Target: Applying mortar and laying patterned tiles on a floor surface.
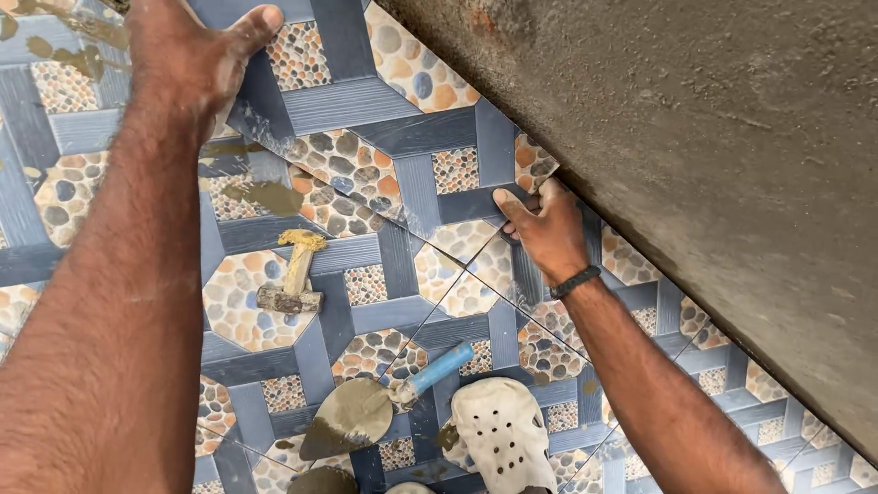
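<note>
Head view. I am looking down on a patterned tile (402, 155) in blue bands and pebble print, lying on a tiled floor (302, 366) against a grey mortar bed (713, 146) that fills the frame toward 2 o'clock.

My left hand (187, 55) rests flat at 11 o'clock, fingers spread wide, thumb out toward 3 o'clock, palm pressing the tile's far corner. It grips nothing.

My right hand (547, 229) sits just right of centre, fingers curled narrow, tips hooked on the tile's near edge where it meets the mortar. A dark band (574, 281) circles that wrist.

Governing relation: the tile's free edge runs along the mortar line, from 11 o'clock down to 5 o'clock. The tile lies between my hands, both touching it; the right holds the edge against the mortar, the left the opposite corner.

Adjacent items: a hammer (294, 274) at 9 o'clock from centre, head down; a trowel (384, 402) with blue handle at 6 o'clock, blade loaded with mortar; a perforated pale shoe (498, 434) just beside it.
</note>
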